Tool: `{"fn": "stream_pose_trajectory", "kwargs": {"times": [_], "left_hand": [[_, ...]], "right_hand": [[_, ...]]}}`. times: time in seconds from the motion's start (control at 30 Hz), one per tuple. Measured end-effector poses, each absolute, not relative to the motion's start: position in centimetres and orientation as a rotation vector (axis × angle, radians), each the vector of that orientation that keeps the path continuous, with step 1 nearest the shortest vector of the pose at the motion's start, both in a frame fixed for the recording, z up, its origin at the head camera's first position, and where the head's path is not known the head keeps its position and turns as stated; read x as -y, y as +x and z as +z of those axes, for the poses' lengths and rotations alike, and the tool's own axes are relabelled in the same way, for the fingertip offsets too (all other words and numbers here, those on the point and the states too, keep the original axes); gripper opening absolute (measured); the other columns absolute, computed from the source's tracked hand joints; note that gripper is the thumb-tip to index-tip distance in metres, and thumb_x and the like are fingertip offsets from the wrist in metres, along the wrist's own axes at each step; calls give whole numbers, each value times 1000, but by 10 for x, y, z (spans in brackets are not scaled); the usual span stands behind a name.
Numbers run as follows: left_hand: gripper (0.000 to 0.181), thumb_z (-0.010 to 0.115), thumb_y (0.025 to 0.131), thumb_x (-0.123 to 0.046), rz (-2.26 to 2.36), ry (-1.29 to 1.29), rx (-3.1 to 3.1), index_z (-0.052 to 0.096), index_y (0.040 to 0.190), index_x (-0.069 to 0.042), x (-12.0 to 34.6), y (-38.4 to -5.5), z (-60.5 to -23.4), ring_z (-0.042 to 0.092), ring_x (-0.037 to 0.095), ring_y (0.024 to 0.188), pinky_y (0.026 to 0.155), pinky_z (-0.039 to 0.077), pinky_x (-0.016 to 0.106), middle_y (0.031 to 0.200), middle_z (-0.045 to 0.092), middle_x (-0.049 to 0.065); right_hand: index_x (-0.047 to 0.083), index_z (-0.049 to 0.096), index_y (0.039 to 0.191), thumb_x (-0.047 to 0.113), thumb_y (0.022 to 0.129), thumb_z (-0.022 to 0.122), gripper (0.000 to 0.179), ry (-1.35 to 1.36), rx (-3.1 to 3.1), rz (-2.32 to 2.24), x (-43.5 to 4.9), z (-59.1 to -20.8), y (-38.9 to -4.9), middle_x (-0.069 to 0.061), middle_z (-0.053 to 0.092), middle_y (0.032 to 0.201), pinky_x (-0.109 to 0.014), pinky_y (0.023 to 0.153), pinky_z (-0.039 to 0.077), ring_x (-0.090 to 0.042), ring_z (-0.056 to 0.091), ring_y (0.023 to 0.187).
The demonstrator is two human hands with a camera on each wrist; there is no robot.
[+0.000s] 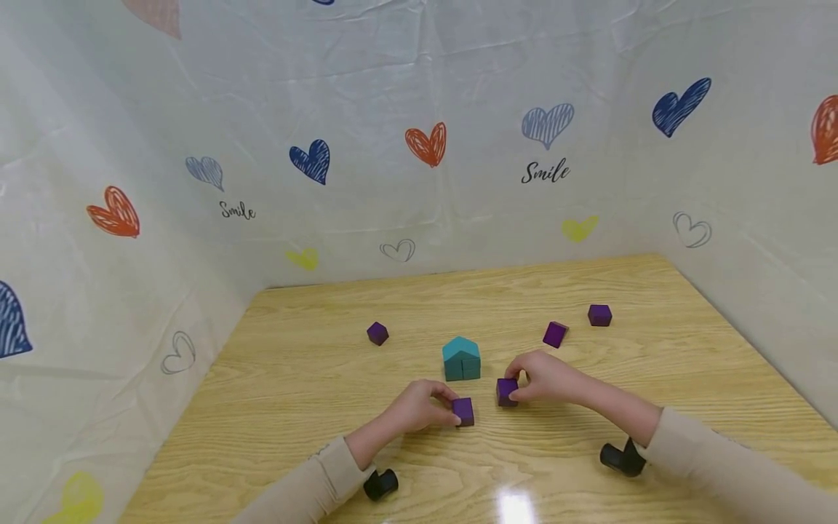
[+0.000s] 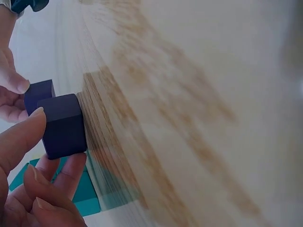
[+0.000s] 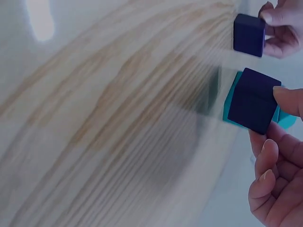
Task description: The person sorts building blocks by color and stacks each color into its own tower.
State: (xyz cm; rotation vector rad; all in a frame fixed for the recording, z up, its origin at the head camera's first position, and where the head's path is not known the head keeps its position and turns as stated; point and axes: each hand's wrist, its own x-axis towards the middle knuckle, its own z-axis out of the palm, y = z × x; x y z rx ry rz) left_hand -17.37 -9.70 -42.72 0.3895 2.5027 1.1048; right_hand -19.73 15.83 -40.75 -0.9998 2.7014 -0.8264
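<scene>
My left hand (image 1: 419,407) pinches a purple block (image 1: 463,412) between thumb and fingers; the left wrist view shows this block (image 2: 62,126) up close. To its right, my right hand (image 1: 546,378) pinches a second purple block (image 1: 506,392), which fills part of the right wrist view as a dark cube (image 3: 254,101). A gap separates the two blocks. Just behind them stands a small teal house shape (image 1: 461,359), made of blocks with a pointed top; the held blocks partly cover it in both wrist views.
A loose purple block (image 1: 377,333) lies at the back left of the wooden table (image 1: 294,407). Two more, a tilted purple block (image 1: 555,335) and another purple block (image 1: 599,315), lie at the back right. A white curtain (image 1: 366,211) printed with hearts hangs around the table.
</scene>
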Motion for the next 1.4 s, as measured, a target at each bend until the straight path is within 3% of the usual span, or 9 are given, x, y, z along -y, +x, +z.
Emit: {"fn": "stream_pose_trajectory", "kwargs": {"times": [0.63,1.4], "left_hand": [[23,77,74,-17,1117,422,-2511,69,94,-9,97,-174,-426,56,13,85,77,45,32,87,66,-1],[24,76,74,-17,1142,428,-2494,69,96,-10,100,-178,-430,56,14,87,78,45,33,88,66,-1]], "right_hand": [[4,69,87,12,72,74,18,-987,-2680,-782,-117,-414,-188,-1,65,84,-21,61,41,-7,49,70],[4,68,88,13,72,75,19,-971,-2662,-808,-114,-416,-186,0,64,84,-20,56,37,-7,45,65]]}}
